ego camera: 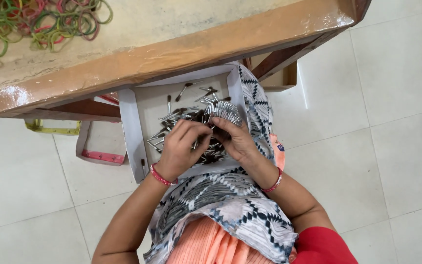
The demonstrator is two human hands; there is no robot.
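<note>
A shallow white cardboard box [132, 128] rests on my lap, on a patterned grey and black cloth. It holds several small silvery metal pins with dark ends [172, 117]. My right hand [240, 139] grips a fanned bundle of these pins [224, 111] over the box. My left hand [184, 146] is beside it, fingers curled on the loose pins at the bundle's base. Both wrists wear red bangles.
A brown wooden table [172, 51] stands in front of me, with a heap of coloured rubber bands [40, 22] at its far left. Under it lie an open box with a pink edge [101, 146] and another cardboard box [282, 80]. White floor tiles surround me.
</note>
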